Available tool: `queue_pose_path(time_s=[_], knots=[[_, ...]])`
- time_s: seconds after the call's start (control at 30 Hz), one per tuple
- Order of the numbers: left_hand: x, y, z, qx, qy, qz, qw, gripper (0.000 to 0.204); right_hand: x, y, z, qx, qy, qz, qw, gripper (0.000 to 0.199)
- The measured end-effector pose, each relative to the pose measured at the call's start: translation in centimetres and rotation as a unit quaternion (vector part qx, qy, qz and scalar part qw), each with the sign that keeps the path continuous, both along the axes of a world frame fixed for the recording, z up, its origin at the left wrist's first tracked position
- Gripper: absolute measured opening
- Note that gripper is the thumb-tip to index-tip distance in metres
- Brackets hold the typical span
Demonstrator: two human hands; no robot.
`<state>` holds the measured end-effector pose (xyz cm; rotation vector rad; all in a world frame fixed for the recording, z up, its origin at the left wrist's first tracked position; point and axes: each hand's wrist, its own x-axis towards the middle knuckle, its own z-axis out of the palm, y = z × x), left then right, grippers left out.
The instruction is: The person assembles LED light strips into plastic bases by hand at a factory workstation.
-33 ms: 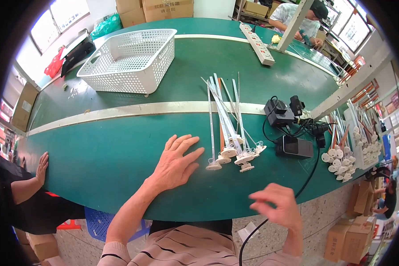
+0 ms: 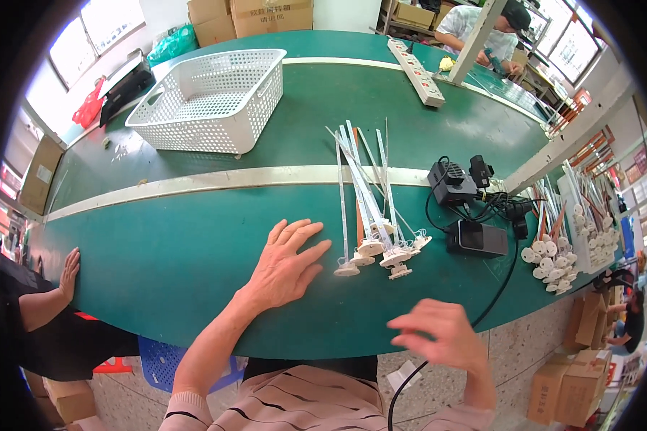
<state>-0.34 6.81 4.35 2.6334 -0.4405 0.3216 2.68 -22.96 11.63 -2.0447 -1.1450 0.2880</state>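
Observation:
My left hand [image 2: 286,264] lies on the green tabletop with its fingers spread and nothing in it. Just right of its fingertips is a loose bunch of thin white LED strips [image 2: 363,190], with round white end caps [image 2: 370,248] and short wires at their near ends. One reddish-brown strip lies among them. My right hand [image 2: 438,332] hangs over the table's near edge, below the bunch. Its fingers are half bent, thumb and forefinger apart, and I see nothing between them. It touches no strip.
A white perforated basket [image 2: 208,108] stands at the far left, a power strip [image 2: 417,75] at the back. Black devices with cables [image 2: 478,237] lie right of the bunch, before more capped strips [image 2: 550,262]. A person's hand [image 2: 69,274] rests at the left edge; another person works far right.
My right hand has shifted slightly left, with its thumb and forefinger closer together. My left hand and the strips have stayed in place.

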Motion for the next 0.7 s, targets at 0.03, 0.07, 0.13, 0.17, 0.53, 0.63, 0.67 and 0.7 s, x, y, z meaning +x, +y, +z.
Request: queue_pose_path(time_s=[0.03,0.07,0.13,0.17,0.53,0.63,0.67,0.7], knots=[[0.1,-0.1,0.1,-0.001,-0.012,-0.005,1.0,0.041,0.1,1.3,0.4,-0.003,-0.017,0.071,0.997,0.022],[0.3,-0.1,0.0,0.0,-0.023,-0.008,1.0,0.042,0.3,2.7,0.2,0.0,-0.022,0.069,0.997,0.022],[0.3,0.2,0.0,-0.034,-0.016,0.0,0.999,0.041,0.7,6.0,-0.8,-0.01,-0.078,0.215,0.973,0.018],[0.2,0.4,-0.1,-0.073,-0.006,0.01,0.997,0.041,0.7,7.5,-1.7,-0.003,-0.085,0.224,0.971,0.018],[0.5,1.4,-1.6,-0.447,-0.028,0.108,0.887,0.025,-0.3,16.5,-8.5,0.138,-0.184,0.322,0.919,0.019],[0.8,0.9,-1.2,-0.433,-0.016,0.083,0.898,0.025,-0.2,16.1,-8.6,0.136,-0.186,0.31,0.922,0.018],[0.8,0.9,-1.2,-0.431,-0.012,0.082,0.899,0.023,-0.1,16.2,-8.7,0.135,-0.191,0.305,0.923,0.018],[0.7,1.1,-1.4,-0.428,-0.017,0.092,0.899,0.023,-0.1,16.3,-8.9,0.134,-0.196,0.299,0.924,0.017]])
